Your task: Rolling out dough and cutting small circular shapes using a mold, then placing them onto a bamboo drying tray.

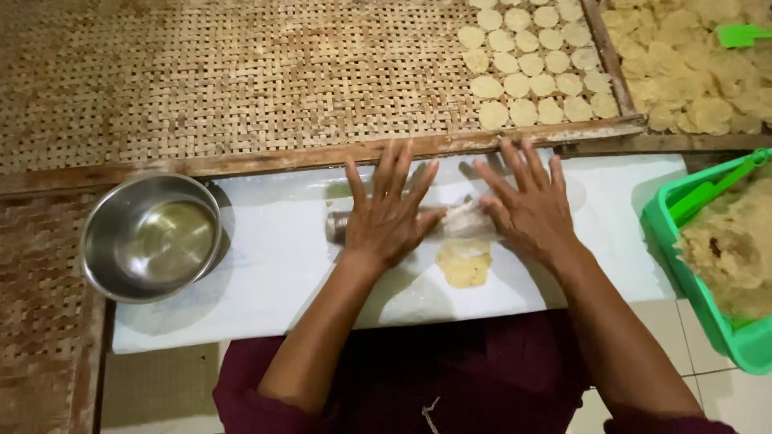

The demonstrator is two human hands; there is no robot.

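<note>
Steel bowl (151, 237) at 9 o'clock, on left end of white worktop (273, 273), holding clear liquid. Left hand (387, 213) flat, fingers spread, palm pressing metal rolling pin (342, 224). Pin lies crosswise, dough-smeared middle showing between hands. Flattened yellow dough piece (464, 264) just below pin, at 6 o'clock from it. Right hand (527, 205) flat, fingers spread, on pin's other end. Woven drying mat (241, 72) at 12 o'clock, round dough discs (527, 60) in rows. Green tub (683, 241) of dough at 3 o'clock.
</note>
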